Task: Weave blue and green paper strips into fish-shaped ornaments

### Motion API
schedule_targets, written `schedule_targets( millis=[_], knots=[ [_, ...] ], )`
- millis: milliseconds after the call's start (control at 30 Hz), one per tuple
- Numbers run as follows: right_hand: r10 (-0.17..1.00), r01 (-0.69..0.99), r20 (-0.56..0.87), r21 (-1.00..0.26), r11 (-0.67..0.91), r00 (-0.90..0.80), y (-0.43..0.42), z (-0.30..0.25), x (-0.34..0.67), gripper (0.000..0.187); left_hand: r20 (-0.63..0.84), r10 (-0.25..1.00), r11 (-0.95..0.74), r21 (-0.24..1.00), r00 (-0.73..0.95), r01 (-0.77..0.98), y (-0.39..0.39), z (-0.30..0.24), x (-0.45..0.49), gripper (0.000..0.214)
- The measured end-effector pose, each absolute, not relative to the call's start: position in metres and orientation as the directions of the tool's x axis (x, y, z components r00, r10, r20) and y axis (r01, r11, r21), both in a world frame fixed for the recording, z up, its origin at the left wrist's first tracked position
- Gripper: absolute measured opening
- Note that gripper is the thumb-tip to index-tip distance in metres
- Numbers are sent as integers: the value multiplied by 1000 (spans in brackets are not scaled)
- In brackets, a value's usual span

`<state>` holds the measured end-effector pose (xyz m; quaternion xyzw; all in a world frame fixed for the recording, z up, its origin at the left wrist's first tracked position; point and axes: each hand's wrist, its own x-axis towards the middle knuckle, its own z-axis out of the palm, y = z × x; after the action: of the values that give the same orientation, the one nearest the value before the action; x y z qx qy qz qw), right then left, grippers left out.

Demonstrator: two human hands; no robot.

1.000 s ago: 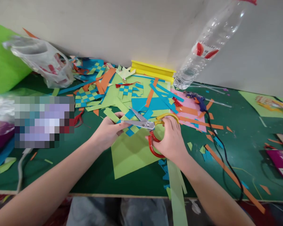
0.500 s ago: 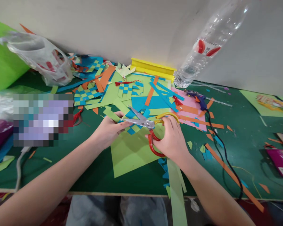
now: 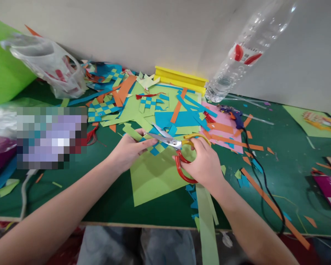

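Observation:
My right hand (image 3: 202, 158) is closed round the handles of a pair of scissors (image 3: 169, 141), one handle yellow and one red. The blades point left and stand somewhat apart at a woven green and blue paper piece (image 3: 157, 148). Pinched in my left hand (image 3: 129, 149) is that woven paper, with a green strip jutting out at upper left. The blade tips lie close to my left fingers, and part of the woven piece is hidden behind the blades. A light green sheet (image 3: 151, 180) lies underneath on the green table.
Woven paper pieces (image 3: 102, 109) and cut strips are heaped behind my hands. A clear bottle (image 3: 245, 55) stands by the wall at right, near a blue glue gun (image 3: 235, 117) with a black cord. A plastic bag (image 3: 48, 66) and a blurred-out device (image 3: 51, 138) are at left.
The scissor blades have come slightly closer together over the woven paper. Both hands stay in nearly the same place, and the whole view has shifted a little.

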<state>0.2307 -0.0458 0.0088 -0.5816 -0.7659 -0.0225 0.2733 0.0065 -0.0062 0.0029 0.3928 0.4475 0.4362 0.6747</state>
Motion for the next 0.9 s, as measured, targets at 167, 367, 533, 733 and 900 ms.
schedule_targets(
  millis=[167, 367, 533, 733, 900],
  knots=[
    [870, 902, 469, -292, 317, -153, -46, 8, 231, 46, -248, 945, 298, 921, 213, -250, -5, 1, 5, 27],
    [870, 903, 475, -302, 305, -135, -46, 7, 231, 43, -267, 943, 317, 903, 201, -289, -5, 1, 5, 25],
    [873, 903, 465, -298, 309, -145, -46, 8, 232, 41, -273, 939, 328, 896, 211, -299, -5, 0, 5, 27],
    [869, 901, 473, -299, 313, -145, -45, 6, 232, 42, -272, 941, 322, 902, 199, -288, -4, 1, 6, 30],
    [868, 899, 473, -302, 318, -148, -45, 4, 232, 40, -292, 938, 338, 893, 188, -298, -5, 3, 7, 29]
  ],
)
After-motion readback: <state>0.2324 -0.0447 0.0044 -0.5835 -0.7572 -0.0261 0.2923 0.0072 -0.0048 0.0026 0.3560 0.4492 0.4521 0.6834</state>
